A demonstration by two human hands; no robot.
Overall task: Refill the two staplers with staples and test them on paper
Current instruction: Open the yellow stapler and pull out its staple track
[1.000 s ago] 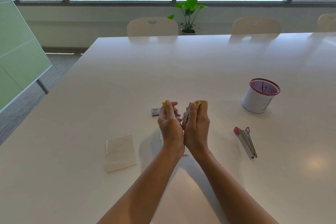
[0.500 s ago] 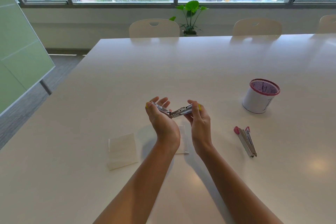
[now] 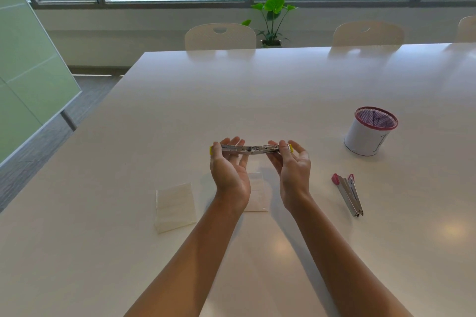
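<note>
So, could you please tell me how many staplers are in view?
2: the yellow stapler is spread open between both hands above the table; the red stapler lies on the table to the right.

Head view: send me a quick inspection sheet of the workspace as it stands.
Surface: white table, glossy.
Job's things: yellow stapler unfolded flat, held above the table; red stapler lying at right; two paper pieces.
Clutter: red-rimmed mesh cup.
Grippers: left hand and right hand pinch the yellow stapler's ends.
Cables: nothing seen.
Surroundings: chairs, potted plant, windows.
</note>
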